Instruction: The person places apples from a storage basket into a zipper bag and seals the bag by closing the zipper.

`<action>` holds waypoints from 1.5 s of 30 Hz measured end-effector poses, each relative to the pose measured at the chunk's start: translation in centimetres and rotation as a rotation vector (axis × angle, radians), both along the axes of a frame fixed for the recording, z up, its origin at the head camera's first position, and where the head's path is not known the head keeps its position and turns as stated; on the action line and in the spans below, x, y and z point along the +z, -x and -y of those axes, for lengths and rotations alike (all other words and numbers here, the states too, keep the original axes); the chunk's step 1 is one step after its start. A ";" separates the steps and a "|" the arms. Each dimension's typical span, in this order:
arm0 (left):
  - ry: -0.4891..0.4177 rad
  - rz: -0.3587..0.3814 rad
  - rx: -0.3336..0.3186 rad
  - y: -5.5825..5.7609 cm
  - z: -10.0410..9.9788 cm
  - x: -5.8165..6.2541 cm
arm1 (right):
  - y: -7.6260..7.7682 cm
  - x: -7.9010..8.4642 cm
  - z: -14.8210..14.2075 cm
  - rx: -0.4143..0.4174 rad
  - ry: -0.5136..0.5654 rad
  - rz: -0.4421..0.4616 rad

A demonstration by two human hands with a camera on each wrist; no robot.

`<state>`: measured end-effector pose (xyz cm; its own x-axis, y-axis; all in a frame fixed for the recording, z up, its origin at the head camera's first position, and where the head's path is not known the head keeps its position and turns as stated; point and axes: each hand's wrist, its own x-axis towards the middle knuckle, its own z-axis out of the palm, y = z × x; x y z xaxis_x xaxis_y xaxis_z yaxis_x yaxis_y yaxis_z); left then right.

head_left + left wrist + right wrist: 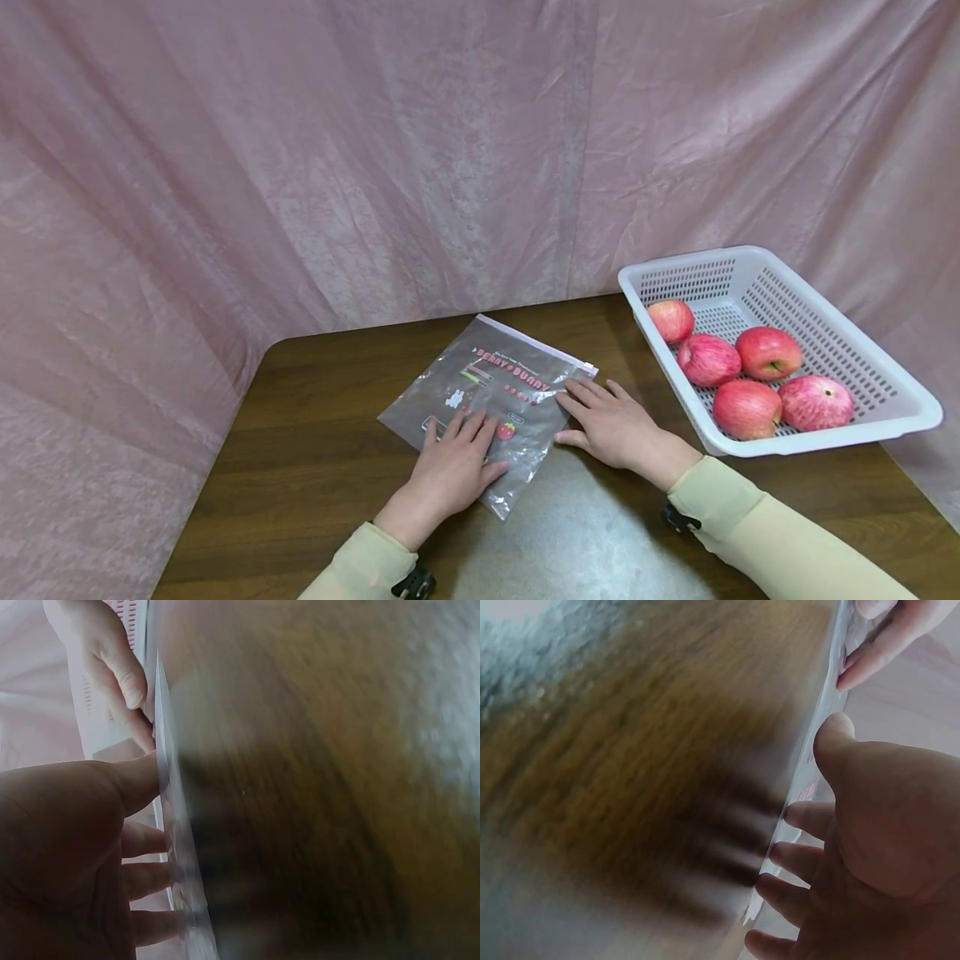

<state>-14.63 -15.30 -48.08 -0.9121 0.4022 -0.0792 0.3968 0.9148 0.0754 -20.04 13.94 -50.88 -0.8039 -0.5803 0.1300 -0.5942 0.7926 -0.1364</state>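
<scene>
A clear zip bag [487, 375] printed with "BERRY BUNNY", a white rabbit and a strawberry lies flat on the table, turned at an angle. Its pale slider strip runs along the far edge. On the bag's near left part rests my left hand [453, 467], fingers spread and fairly straight. My right hand [611, 421] touches the bag's right edge with its fingertips, the thumb held apart. In the left wrist view the fingers [146, 881] meet the bag's surface. From the right wrist, the fingertips [784, 859] are seen along the bag's edge.
A white perforated basket [832, 321] stands on the right, holding several red apples [768, 353]. The brown wooden table [300, 433] has a rounded far left corner. Behind it hangs a pink curtain [450, 167].
</scene>
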 end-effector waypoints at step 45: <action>0.018 0.021 0.008 0.7 1.0 0.0 | -4.8 3.2 0.5 0.058 -0.082 -0.040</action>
<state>-15.38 -16.29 -48.10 -0.9134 0.3930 -0.1056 0.3878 0.9193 0.0673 -15.27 13.49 -47.65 -0.7636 -0.6360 0.1114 -0.6434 0.7641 -0.0475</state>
